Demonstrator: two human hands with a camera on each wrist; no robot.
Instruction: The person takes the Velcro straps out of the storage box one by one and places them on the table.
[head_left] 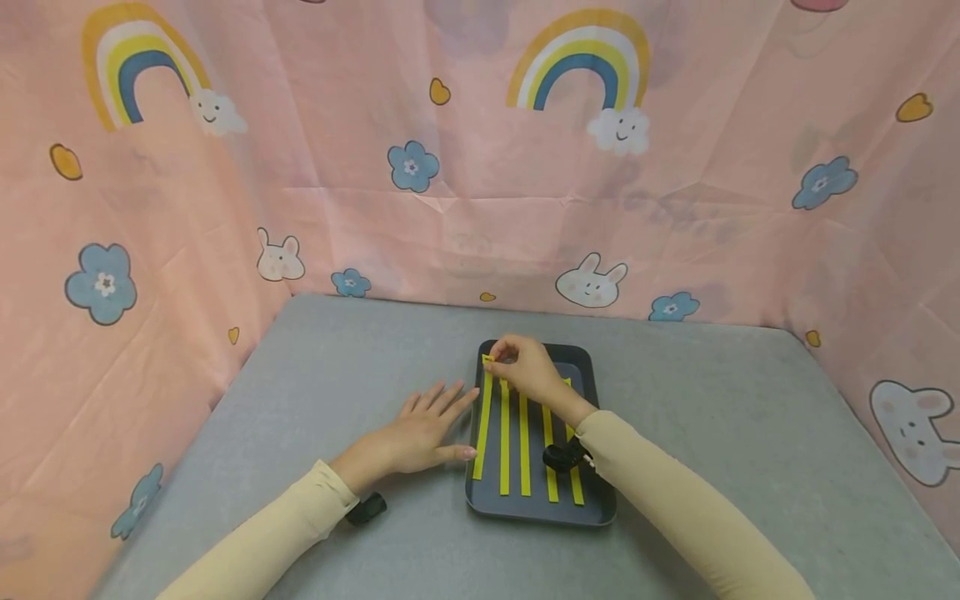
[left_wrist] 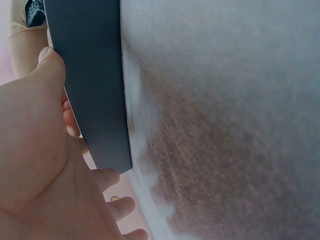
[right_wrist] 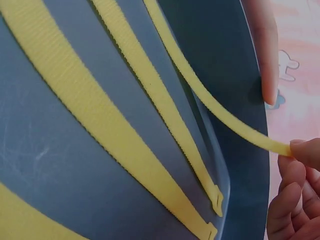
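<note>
Head view: on the grey table (head_left: pixel 360 342) lies a shallow dark tray (head_left: pixel 540 514) bearing five yellow strips; the leftmost yellow strap (head_left: pixel 483 425) runs along the tray's left side, the four other yellow straps (head_left: pixel 505 442) to its right. The right hand (head_left: pixel 528 368), arm crossing the tray from the right, pinches the leftmost strap's far end between thumb and forefinger; the left hand (head_left: pixel 416 433) lies flat at the tray's left edge, its fingers extended and spread, grasping nothing. Left wrist view: the left thumb and straight fingers stand beside the tray's outer wall; the palm hides much of the edge, so whether they bear on the tray or merely lie beside it cannot be told with certainty. Right wrist view: the pinched strap rises from the tray floor and curves over the far wall to the right fingertips, while two neighbouring straps show slotted heads (right_wrist: pixel 216 200) at their far ends. The smooth bend suggests a light, flexible band, limp enough to follow a gentle lift yet springy enough to hold an arc; the matt, finely ribbed face of its neighbours suggests textile that should grip well and is unlikely to break. The far end, where it stands clear of the floor, appears the best hold; a mid-length pinch would probably fold the band.
</note>
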